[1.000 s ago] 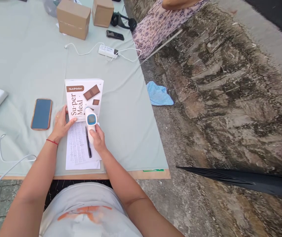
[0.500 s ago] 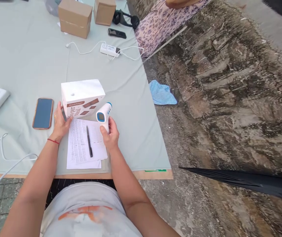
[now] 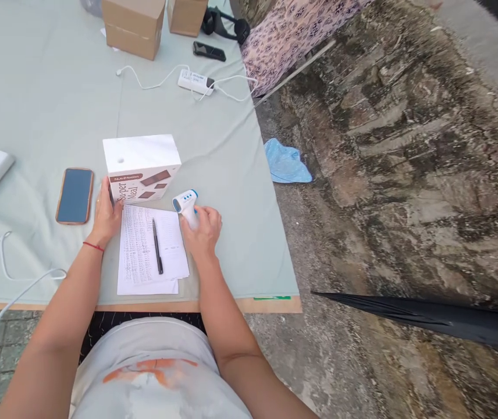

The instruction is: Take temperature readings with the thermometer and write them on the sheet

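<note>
Just right of the white food box point(image 3: 141, 167), the right hand point(image 3: 204, 228) grips a thermometer gun point(image 3: 185, 203) pointing left toward it, while the left hand point(image 3: 106, 213) steadies the box's left side.

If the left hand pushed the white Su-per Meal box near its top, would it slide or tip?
The box stands upright on a narrow side, so it would probably tip. The cloth-covered table likely grips its base rather than letting it slide. The left hand steadies its lower left edge, which suggests it is light.
</note>
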Demonstrator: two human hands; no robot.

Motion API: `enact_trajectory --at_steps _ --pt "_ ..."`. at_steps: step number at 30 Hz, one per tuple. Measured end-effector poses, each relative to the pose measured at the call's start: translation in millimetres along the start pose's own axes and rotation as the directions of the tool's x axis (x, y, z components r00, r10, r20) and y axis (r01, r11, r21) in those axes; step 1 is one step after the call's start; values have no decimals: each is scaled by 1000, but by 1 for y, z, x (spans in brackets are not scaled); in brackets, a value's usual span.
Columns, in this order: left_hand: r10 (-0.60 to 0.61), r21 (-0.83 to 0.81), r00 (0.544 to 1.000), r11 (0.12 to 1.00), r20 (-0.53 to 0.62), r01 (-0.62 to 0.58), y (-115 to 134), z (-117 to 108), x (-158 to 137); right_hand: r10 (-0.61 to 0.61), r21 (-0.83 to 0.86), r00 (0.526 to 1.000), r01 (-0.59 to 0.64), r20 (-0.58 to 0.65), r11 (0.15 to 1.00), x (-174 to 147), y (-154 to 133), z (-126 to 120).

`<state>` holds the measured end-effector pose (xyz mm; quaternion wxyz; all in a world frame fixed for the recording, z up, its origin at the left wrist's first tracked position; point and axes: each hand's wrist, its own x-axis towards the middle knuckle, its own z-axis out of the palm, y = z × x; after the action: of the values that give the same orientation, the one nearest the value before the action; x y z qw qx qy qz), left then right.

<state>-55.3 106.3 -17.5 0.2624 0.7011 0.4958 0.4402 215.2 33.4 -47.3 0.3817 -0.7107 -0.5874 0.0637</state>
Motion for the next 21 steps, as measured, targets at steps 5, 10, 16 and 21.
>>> enact_trajectory --at_steps 5,10,16,21 --pt "8 -15 1000 1000 -1 -8 -6 1 -2 -218 246 954 165 207 955 -17 -24 11" --pt "-47 -83 999 995 -7 46 -15 3 -5 -269 175 895 219 357 960 -25 -36 17" --pt "-81 -97 997 992 1 80 -16 4 -7 -251 411 907 98 338 906 -21 -33 9" --pt "-90 -50 996 995 27 91 -12 3 -9 -126 736 935 -172 331 655 -18 -31 13"
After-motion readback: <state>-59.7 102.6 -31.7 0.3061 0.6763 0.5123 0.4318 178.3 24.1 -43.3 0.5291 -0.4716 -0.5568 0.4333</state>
